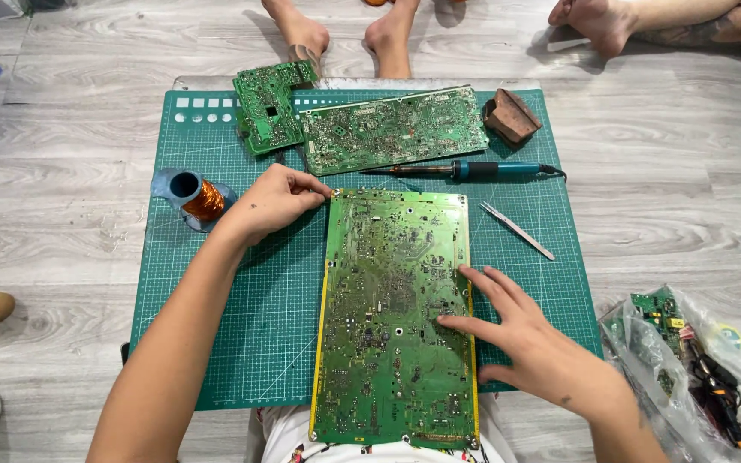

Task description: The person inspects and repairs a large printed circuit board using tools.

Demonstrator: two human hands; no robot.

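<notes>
Head view. Large green circuit board [392, 317] lies lengthwise on the green cutting mat [250, 343], its near end hanging past the mat's near edge toward the person's lap.

Left hand [274, 201] rests at the board's far left corner, fingers curled, tips pinching the corner edge. Right hand [529, 343] lies flat and spread over the board's right edge, fingertips on the board, palm on the mat; it grips nothing.

Far of the board: a wide circuit board [394, 129] and, touching its left end, a smaller circuit board [266, 105] that overhangs the mat's far edge. Soldering iron [465, 170] lies crosswise between the wide board and the large one, close to both. Tweezers [518, 230] lie on the mat just right of the large board's far corner.

Copper wire spool [195, 195] sits at the mat's left edge, near the left wrist. Bare mat shows left of the large board. Brown block [512, 116] at the far right corner. Plastic bag of parts [688, 360] on the floor, right of the mat.
</notes>
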